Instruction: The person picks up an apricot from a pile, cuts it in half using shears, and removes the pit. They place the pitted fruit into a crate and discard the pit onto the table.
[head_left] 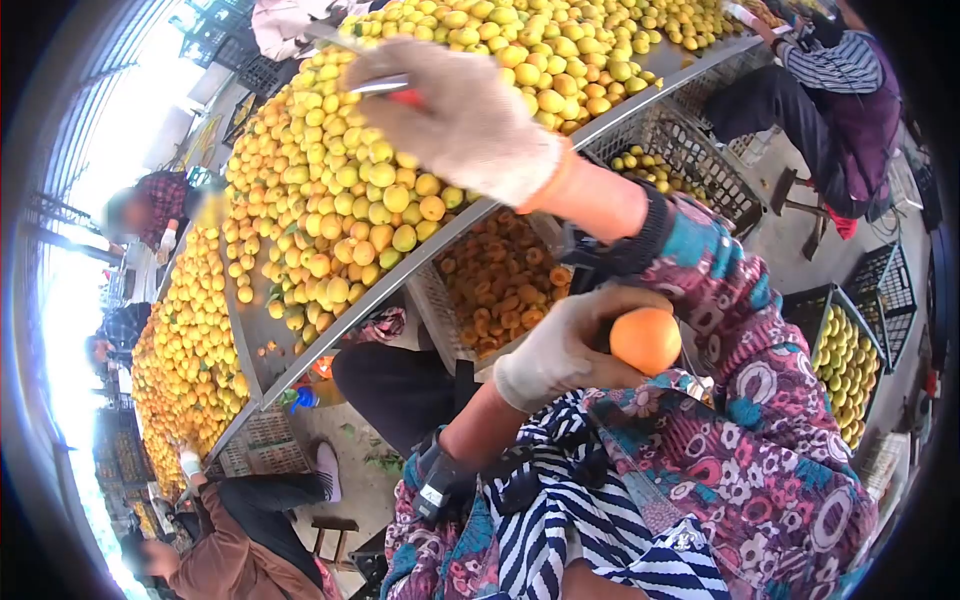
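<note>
**Two gloved hands at the fruit table**

Table (262, 360): long metal top, running slantwise across the view. Heaped with yellow fruit (330, 190) along nearly its whole length; a bare strip at the near edge, with a few strays.

Crate (495, 285): under the table edge, just beyond my arms. Filled with darker orange pieces that look cut.

Second crate (845, 365): off to my right on the floor, holding whole yellow fruit.

People: one seated (830, 90) at the far right end of the table, another (230, 540) low at the near left, more along the far side.

Right hand (460, 115): gloved, raised over the heap, clenched round a knife.

Left hand (555, 350): gloved, close to my chest above the striped apron, fingers wrapped round a single orange (645, 340). It sits in the palm, its round side showing, well apart from the heap.

Knife (385, 88): thin metal, a spot of red at the grip, sticking out past my right fingers. Tip not clear.
</note>
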